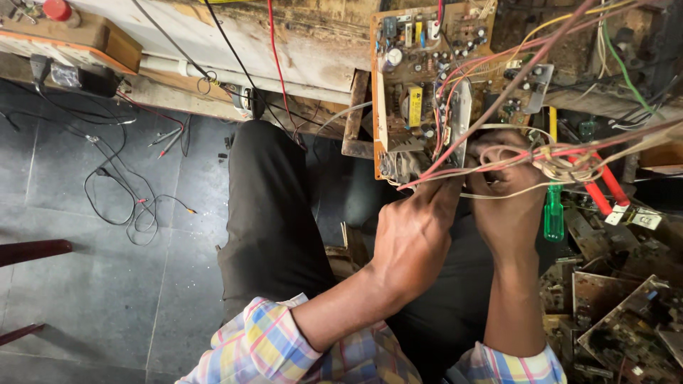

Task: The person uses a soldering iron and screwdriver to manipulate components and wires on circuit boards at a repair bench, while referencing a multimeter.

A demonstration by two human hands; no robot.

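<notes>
Nearest the camera, at six o'clock, plaid shirt sleeves (pixel 284 348) frame the person's lap in dark trousers (pixel 274 220), seated over a floor of grey tiles (pixel 85 284) that fills the nine o'clock side, where thin black test leads (pixel 117 199) lie coiled. At four o'clock a heap of bare circuit boards (pixel 619 320) is piled beside the knee. The left hand (pixel 409 238), just right of centre, is curled nearly closed, its fingertips pinched into a bundle of red and pale wires (pixel 498 160) at the lower edge of a brown circuit board (pixel 434 78); exactly which strands it grips cannot be made out. The right hand (pixel 509 192), at three o'clock from it and just beside it, is wrapped loosely around the same wire bundle, fingers bent, with loops of pale cable over the knuckles. A green-handled screwdriver (pixel 553 210) hangs just beside that hand. The circuit board stands tilted at one o'clock, crowded with capacitors and a yellow component, leaning against a worn wooden workbench edge (pixel 284 50) that runs across twelve o'clock, with a wooden box (pixel 78 35) at eleven.
</notes>
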